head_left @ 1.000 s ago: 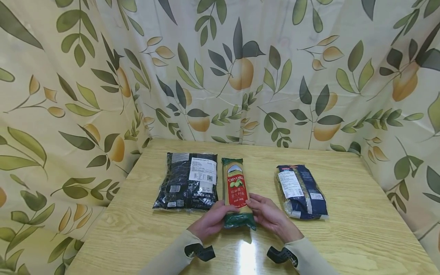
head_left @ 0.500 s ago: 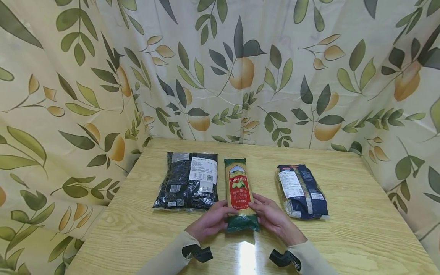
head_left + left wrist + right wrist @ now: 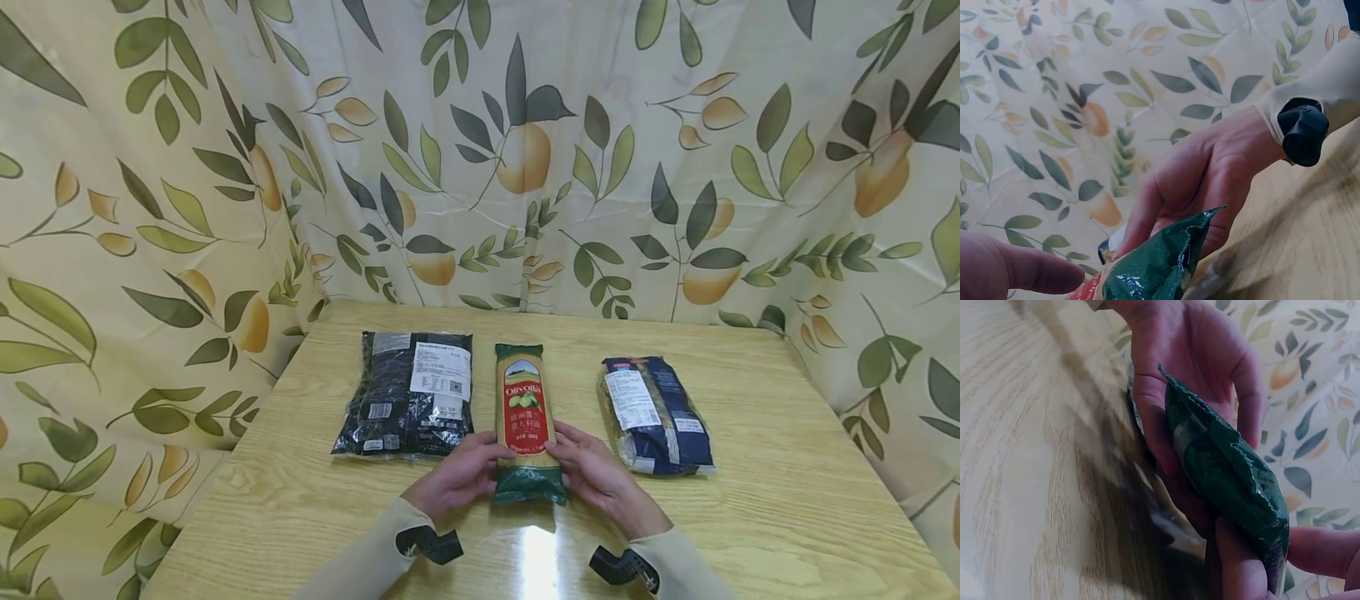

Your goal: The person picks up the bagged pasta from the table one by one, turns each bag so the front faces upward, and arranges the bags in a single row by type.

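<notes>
A long spaghetti packet (image 3: 523,417), yellow and red with green ends, lies between both hands in the head view. My left hand (image 3: 461,471) grips its lower left edge, thumb on the front and fingers under the side. On the opposite edge my right hand (image 3: 596,475) holds it the same way, thumb on top. Both wrist views show the packet's green end (image 3: 1150,265) close up. From the right wrist camera, fingers reach beneath the green wrapper (image 3: 1222,462), and this near end is raised off the wood.
Left of the packet lies a dark bag (image 3: 405,396) with white labels. A blue bag (image 3: 660,417) with a white label lies to the right. Both rest on the wooden table (image 3: 772,500). A leaf-and-fruit patterned curtain (image 3: 480,167) stands behind and at the sides.
The spaghetti packet has shifted slightly right and turned a little straighter, with both hands keeping their hold. The two bags stay where they were.
</notes>
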Tool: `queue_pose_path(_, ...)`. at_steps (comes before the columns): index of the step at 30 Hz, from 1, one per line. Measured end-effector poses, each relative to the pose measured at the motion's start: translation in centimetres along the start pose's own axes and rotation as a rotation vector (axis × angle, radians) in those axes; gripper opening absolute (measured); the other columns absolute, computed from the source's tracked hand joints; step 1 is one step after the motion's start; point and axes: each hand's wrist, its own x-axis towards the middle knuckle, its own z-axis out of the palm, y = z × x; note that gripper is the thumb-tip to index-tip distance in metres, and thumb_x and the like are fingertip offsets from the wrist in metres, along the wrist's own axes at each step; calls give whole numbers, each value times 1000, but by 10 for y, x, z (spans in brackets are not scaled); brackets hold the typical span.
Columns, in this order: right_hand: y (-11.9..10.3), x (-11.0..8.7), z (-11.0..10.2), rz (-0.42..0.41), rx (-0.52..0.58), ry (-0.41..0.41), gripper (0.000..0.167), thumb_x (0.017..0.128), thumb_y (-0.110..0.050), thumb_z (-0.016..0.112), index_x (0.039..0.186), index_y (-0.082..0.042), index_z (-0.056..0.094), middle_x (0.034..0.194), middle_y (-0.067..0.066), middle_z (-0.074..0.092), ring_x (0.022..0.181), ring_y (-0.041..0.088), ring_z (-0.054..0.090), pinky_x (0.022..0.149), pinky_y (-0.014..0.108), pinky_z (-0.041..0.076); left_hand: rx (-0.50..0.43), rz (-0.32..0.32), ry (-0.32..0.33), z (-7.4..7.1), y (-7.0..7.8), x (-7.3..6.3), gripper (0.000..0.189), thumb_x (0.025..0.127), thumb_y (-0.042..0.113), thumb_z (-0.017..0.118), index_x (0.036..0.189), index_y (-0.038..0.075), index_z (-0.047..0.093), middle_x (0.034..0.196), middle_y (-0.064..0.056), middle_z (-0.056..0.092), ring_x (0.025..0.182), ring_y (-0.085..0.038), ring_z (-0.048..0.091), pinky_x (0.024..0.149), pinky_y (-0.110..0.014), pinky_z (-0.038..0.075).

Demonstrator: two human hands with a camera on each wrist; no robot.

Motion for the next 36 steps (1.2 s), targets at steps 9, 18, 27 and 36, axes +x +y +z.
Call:
queue_pose_path(9, -3, -1, 0, 0, 28, -8, 75, 107, -9, 50, 165, -2, 4, 171, 25, 14, 117, 11, 66, 101, 32, 57, 6, 20, 12, -1, 5, 4, 48, 98, 16, 60, 140, -5, 53, 125, -12, 62, 102, -20, 66, 85, -33, 62)
queue_pose_path(18, -6, 4, -1, 4, 55, 25, 75, 106, -7, 49, 165, -3, 5, 171, 23, 17, 116, 12, 67, 102, 31, 57, -11, 43, -4, -2, 10, 10, 45, 99, 20, 55, 136, -4, 56, 133, -14, 63, 102, -23, 69, 87, -36, 61)
queue_pose_path(27, -8, 11, -5, -1, 46, 29, 73, 106, -6, 47, 165, -3, 4, 171, 22, 17, 116, 11, 65, 103, 31, 56, -9, 34, 12, -2, 14, 18, 43, 99, 23, 53, 135, -1, 54, 127, -8, 63, 102, -20, 65, 76, -24, 54)
queue_pose_path(36, -14, 16, -8, -5, 42, 4, 73, 107, -6, 45, 165, -1, 0, 172, 23, 13, 115, 9, 64, 100, 28, 56, -8, 20, 19, -2, 18, 26, 48, 99, 24, 52, 140, -1, 51, 138, -14, 60, 107, -21, 63, 79, -24, 53)
